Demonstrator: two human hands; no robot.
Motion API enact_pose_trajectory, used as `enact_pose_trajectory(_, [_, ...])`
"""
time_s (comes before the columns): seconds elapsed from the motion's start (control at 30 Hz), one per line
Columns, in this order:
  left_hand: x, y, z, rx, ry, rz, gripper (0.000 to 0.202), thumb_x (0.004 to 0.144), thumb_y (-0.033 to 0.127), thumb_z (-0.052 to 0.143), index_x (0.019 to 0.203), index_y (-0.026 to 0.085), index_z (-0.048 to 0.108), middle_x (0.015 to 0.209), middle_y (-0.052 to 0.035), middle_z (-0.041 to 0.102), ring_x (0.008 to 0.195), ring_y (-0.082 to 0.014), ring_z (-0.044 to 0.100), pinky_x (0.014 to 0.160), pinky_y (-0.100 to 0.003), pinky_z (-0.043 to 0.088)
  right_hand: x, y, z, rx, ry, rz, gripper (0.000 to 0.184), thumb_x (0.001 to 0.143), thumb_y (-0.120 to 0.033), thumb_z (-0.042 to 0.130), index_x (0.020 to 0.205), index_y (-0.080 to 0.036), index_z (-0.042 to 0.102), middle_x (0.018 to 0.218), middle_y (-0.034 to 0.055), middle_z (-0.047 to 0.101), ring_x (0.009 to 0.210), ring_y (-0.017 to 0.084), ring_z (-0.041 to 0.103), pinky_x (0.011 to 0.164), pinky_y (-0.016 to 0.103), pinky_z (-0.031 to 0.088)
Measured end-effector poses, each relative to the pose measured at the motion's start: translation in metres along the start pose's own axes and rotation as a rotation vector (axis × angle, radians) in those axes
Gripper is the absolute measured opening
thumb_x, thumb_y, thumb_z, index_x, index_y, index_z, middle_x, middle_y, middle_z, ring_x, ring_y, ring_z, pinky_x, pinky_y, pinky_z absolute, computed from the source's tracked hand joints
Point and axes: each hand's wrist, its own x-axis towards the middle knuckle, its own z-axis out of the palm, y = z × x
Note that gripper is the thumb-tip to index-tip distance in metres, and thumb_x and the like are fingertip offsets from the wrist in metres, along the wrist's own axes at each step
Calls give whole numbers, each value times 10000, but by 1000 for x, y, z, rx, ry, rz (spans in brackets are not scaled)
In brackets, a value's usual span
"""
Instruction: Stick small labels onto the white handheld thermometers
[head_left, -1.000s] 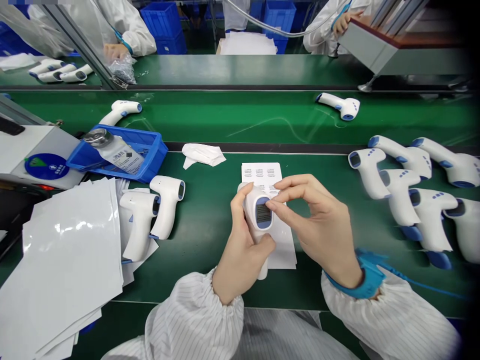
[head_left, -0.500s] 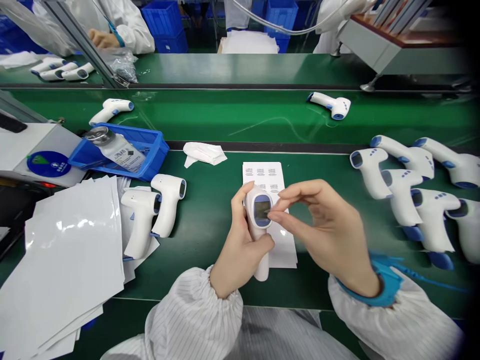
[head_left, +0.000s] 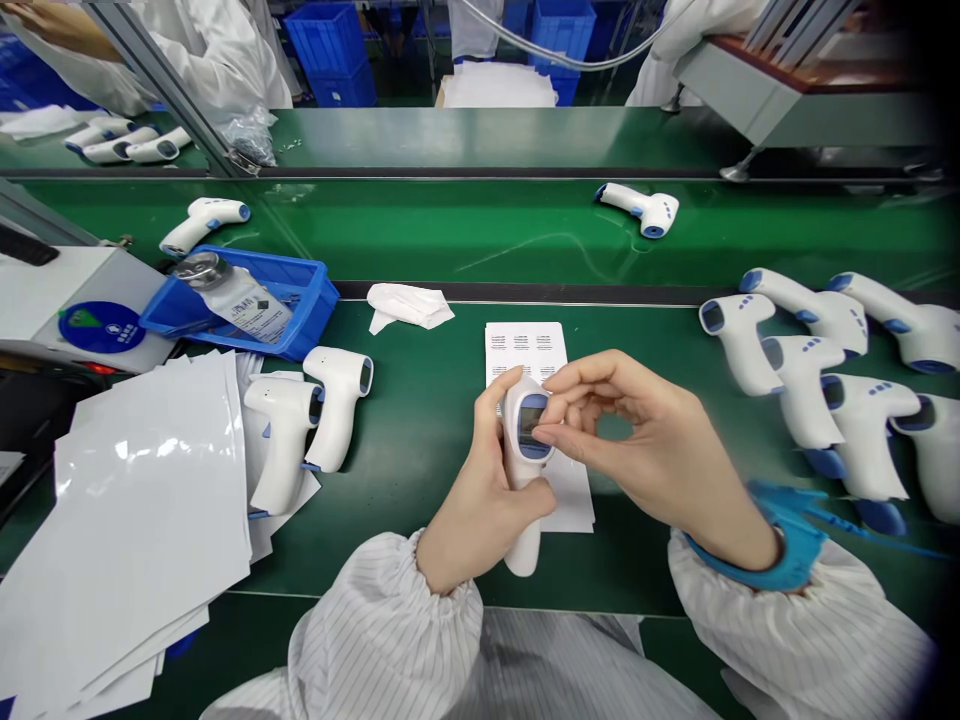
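Over the green desk (head_left: 405,470), the left hand (head_left: 480,490) closes its grip round the handle of a white plastic infrared thermometer (head_left: 523,395), above a printed label sheet (head_left: 525,350). The right hand (head_left: 645,450) curls, its fingertips (head_left: 546,435) at the blue-rimmed screen (head_left: 534,425), any pinch too small to tell. Light, stiff and smooth, it should be held by the handle.

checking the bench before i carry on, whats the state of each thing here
left hand: wrapped round the thermometer
infrared thermometer: held above the sheet, display facing up
right hand: fingertips at the display
printed sheet: flat on the bench, partly covered
blue plastic tray: holding a bottle
bottle: lying tilted in the tray, metal cap on
white cloth: crumpled on the bench
blue wrist strap: on the right wrist
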Motion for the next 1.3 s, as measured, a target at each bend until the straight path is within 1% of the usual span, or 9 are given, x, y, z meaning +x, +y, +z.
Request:
enact_pose_trajectory(0.07, [-1, 0, 0, 2, -3, -7, 874, 731, -32, 570, 1422, 396, 249, 1410, -14, 461, 1151, -197, 541, 905, -313, 461, 0, 0, -1, -10, -10, -12, 236, 787, -130, 758, 956, -222, 621, 789, -45, 700, 639, 93, 620, 577, 225, 516])
enact_pose_trajectory(0.13, [-1, 1, 0, 0, -5, -16, 876, 730, -33, 570, 1421, 399, 251, 1378, -11, 475, 1030, -160, 562, 857, -293, 470, 1, 0, -2, -12, -12, -21, 237, 790, -128, 754, 958, -226, 619, 782, -48, 700, 650, 96, 625, 577, 225, 516])
enact_pose_trajectory(0.2, [-2, 1, 0, -5, -1, -19, 877, 727, -35, 570, 1420, 402, 256, 1358, -7, 478, 922, -126, 551, 812, -271, 471, 1, -1, -3, -12, -12, -24, 236, 793, -130, 753, 961, -227, 618, 777, -49, 698, 654, 97, 626, 576, 224, 517])
enact_pose_trajectory(0.37, [-2, 3, 0, 8, -7, -41, 881, 737, -27, 582, 1424, 418, 256, 1324, -4, 485, 840, -102, 511, 777, -252, 469, 1, -3, -4, -19, -18, -24, 225, 800, -137, 749, 958, -223, 616, 783, -50, 696, 642, 93, 618, 578, 226, 519])
enact_pose_trajectory(0.43, [-2, 3, 0, 20, -6, -36, 871, 743, -23, 586, 1424, 415, 265, 1298, -7, 492, 840, -105, 511, 788, -257, 469, 1, -4, -5, -27, -18, -28, 221, 798, -133, 747, 951, -221, 615, 787, -48, 697, 641, 94, 615, 577, 228, 517])
enact_pose_trajectory(0.6, [-2, 2, 0, 25, -7, -31, 884, 738, -25, 591, 1428, 419, 263, 1157, 5, 520, 871, -119, 512, 810, -262, 465, 2, -3, -6, -51, -28, -23, 207, 802, -142, 742, 944, -218, 613, 768, -41, 695, 631, 104, 609, 567, 238, 513])
enact_pose_trajectory(0.87, [-4, 3, 0, 40, -3, -39, 887, 734, -24, 581, 1439, 412, 265, 1229, -10, 516, 939, -142, 534, 851, -296, 472, 2, -6, -7, -50, -31, -20, 195, 794, -149, 741, 925, -214, 612, 755, -39, 699, 634, 111, 626, 569, 242, 519])
enact_pose_trajectory(1.07, [-4, 6, 0, 36, -8, -56, 873, 746, -14, 588, 1434, 415, 263, 1073, 0, 517, 920, -156, 530, 824, -298, 478, 3, -7, -6, -61, -17, -19, 204, 787, -134, 736, 926, -223, 617, 762, -38, 702, 639, 115, 639, 572, 249, 524])
enact_pose_trajectory(1.3, [-4, 7, 0, 43, -11, -62, 883, 737, -10, 585, 1447, 399, 255, 1098, -15, 526, 951, -172, 538, 827, -313, 484, 2, -7, -6, -66, -8, -20, 191, 793, -167, 740, 932, -224, 622, 763, -29, 703, 640, 126, 651, 574, 258, 532])
